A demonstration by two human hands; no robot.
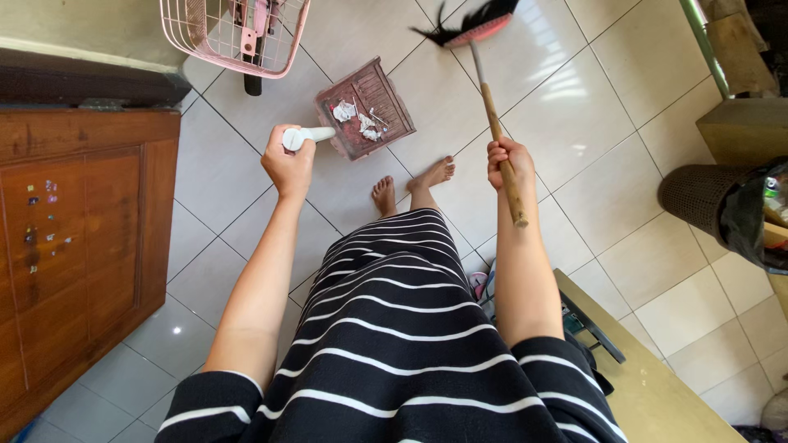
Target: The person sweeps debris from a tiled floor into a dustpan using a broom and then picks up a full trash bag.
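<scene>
I note the wooden cabinet (82,246) at far left. Right of it, the broom (495,107), my right hand (509,162) clamped round its wooden stick. Nearer the cabinet, the reddish dustpan (365,108) holds white scraps (355,117), my left hand (289,157) fisted on its white handle (309,136).

Dark red dustpan (367,109), pink basket (235,33), black-and-white striped dress (394,336), white floor tiles (624,90).

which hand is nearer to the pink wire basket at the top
Left. The left hand, gripping the dustpan's white handle, sits just below the pink wire basket. The right hand, holding the broom stick, is far off to the basket's right.
</scene>
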